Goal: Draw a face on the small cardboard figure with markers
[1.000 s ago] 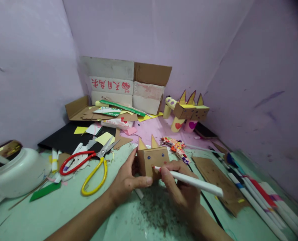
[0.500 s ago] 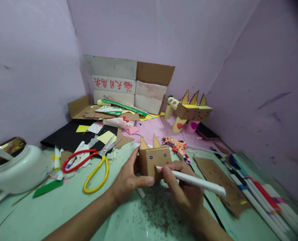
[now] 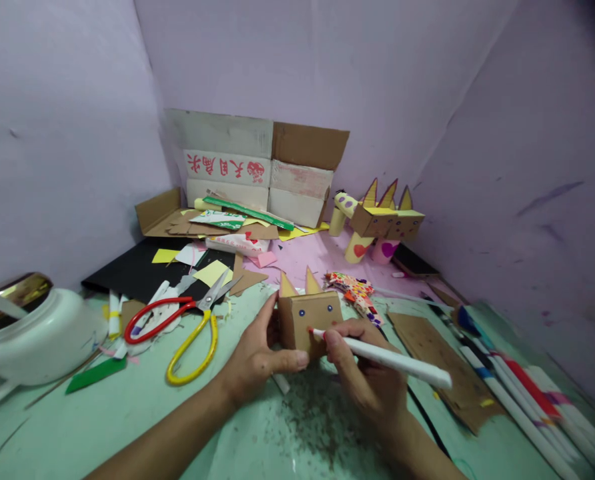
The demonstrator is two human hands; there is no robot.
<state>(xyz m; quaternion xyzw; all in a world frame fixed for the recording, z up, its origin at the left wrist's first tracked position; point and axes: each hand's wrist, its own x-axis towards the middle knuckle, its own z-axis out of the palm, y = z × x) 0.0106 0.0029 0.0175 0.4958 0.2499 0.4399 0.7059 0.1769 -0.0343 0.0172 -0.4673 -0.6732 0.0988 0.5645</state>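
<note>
A small brown cardboard box (image 3: 310, 319) with two pointed yellow ears and two blue-ringed eyes stands upright before me. My left hand (image 3: 262, 360) grips its left side, with the thumb along the lower front. My right hand (image 3: 365, 370) pinches a white marker (image 3: 397, 361), whose red tip touches the box's front below the eyes, at a small red mark. Another small red mark shows near the right eye, beside my fingers. Under my left thumb, a small white piece (image 3: 281, 383) lies on the green tabletop.
Scissors (image 3: 206, 313) with red and yellow handles lie left, beside a white pot (image 3: 52, 340). Paper scraps and an opened carton (image 3: 227, 167) are behind. Back right stands a cardboard figure (image 3: 372, 220) with hearts. Cardboard (image 3: 442, 367) and several markers (image 3: 522, 400) lie right.
</note>
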